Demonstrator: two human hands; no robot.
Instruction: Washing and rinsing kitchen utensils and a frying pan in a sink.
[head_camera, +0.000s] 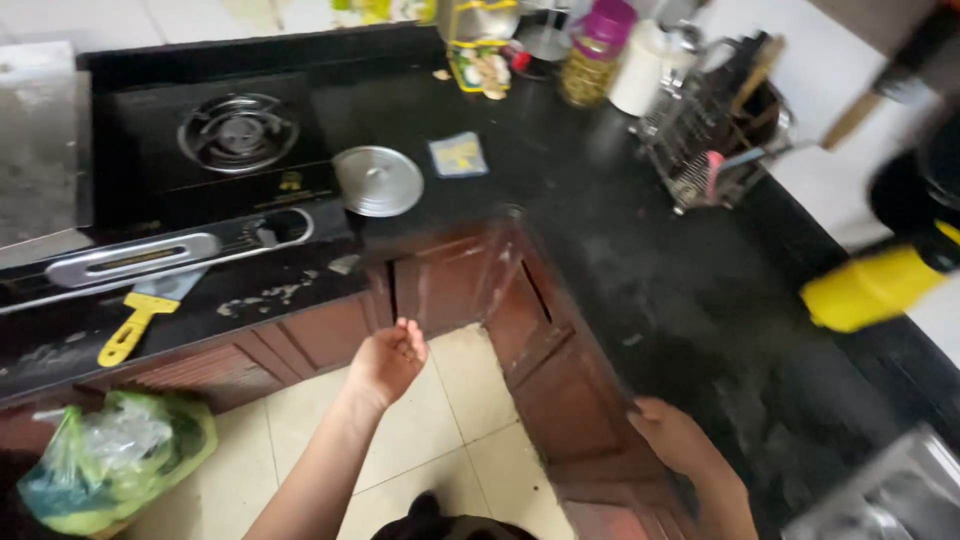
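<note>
Your right hand (672, 432) rests on the edge of the black desk (640, 260), fingers loosely spread and holding nothing. Your left hand (392, 357) hangs in the air over the tiled floor (440, 420), fingers curled inward and empty, just below the brown cabinet doors (450, 285).

Up and beyond your left hand, a round metal lid (378, 181) lies on the desk, touching the front corner of a black gas stove (215, 150); a small blue-and-yellow packet (458, 155) sits just beside the lid. Farther left, a yellow-handled scraper (140, 318) lies on the desk edge. Below it, a green plastic bag (115, 460) sits on the floor. Well beyond your right hand stands a wire rack (705, 130) with utensils; a blurred yellow object (870, 288) shows at far right.
</note>
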